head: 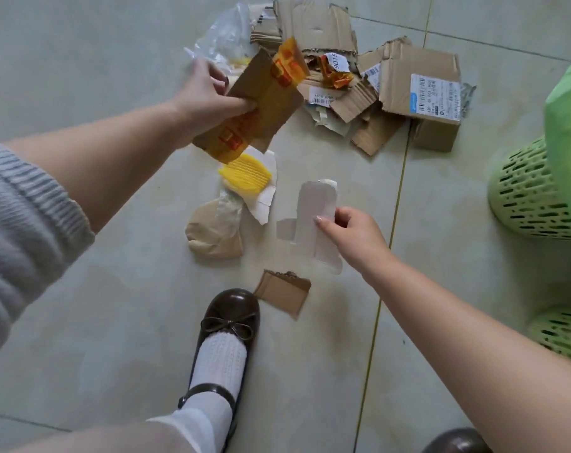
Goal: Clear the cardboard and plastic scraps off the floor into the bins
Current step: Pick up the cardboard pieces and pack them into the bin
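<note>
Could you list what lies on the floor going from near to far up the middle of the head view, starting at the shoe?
Brown shoe → small cardboard scrap → tan crumpled bag → yellow ribbed plastic piece → pile of torn cardboard.

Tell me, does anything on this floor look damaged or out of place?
Yes. A pile of torn cardboard with ripped labels and a crumpled clear plastic bag litters the tiled floor. Closer in lie a yellow ridged scrap and a ragged-edged small cardboard piece beside the brown shoe.
</note>
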Available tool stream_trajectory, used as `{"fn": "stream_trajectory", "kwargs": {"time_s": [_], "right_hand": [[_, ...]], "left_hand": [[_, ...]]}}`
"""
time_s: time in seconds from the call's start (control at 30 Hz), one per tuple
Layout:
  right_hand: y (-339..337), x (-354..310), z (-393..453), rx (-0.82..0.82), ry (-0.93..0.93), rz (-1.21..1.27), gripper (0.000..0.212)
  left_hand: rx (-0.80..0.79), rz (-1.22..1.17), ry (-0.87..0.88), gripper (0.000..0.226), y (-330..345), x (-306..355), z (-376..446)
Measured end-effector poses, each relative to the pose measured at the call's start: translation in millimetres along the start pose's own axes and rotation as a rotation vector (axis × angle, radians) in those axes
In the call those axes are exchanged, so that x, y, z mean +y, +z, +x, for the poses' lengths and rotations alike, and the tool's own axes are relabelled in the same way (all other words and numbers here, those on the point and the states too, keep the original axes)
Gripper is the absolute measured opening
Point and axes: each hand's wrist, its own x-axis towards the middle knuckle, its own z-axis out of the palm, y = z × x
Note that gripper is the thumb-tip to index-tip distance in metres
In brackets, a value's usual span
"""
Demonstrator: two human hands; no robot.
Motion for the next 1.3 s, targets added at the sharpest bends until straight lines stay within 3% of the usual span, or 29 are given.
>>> {"fn": "stream_trajectory", "kwargs": {"time_s": [0.07,0.17,0.23,0.37,0.5,0.63,0.87,1.0,1.2,1.3], "right_hand": [[8.8,9.1,-10.4,-0.039,0.029,-0.033,0.02],[23.3,22.4,-23.3,-0.094,0.001,-0.173,0.021],[32.0,30.6,-29.9,-0.124,-0.086,-0.336,0.024],[43.1,49.2,-38.9,-0.157,-0.217,-0.624,0.026],[49.1,63.3,-43.7,-0.085,-0.263,-0.77,0.022],[54.1,65.9,-40.7,-0.071,-0.265,-0.806,0.022],[59.0,64.4,-35.8,-0.122,-0.229,-0.774,0.016],[53.9,55.9,-27.3,-0.086,-0.131,-0.545,0.015],[37.5,28.1,0.8,0.088,0.094,0.168,0.018],[32.3,19.2,14.5,0.06,0.174,0.24,0.022]], "left_hand": [[-0.074,-0.114,-0.136,0.058,-10.2,-11.0,-15.4],[-0.246,-0.193,-0.279,0.032,-10.3,-31.6,-35.8],[-0.249,-0.235,-0.383,0.025,-10.3,-40.8,-42.0],[-0.2,-0.352,-0.456,0.033,-18.4,-41.6,-36.6],[-0.213,-0.166,-0.349,0.039,-6.2,-29.8,-30.0],[-0.294,0.18,-0.227,0.054,11.3,-8.2,-16.6],[-0.321,0.573,-0.218,0.058,43.9,14.3,6.5],[-0.342,0.645,-0.196,0.047,54.0,15.1,9.3],[-0.346,0.598,-0.227,0.038,58.2,6.3,11.7],[-0.347,0.54,-0.219,0.041,59.7,2.4,13.3]]}}
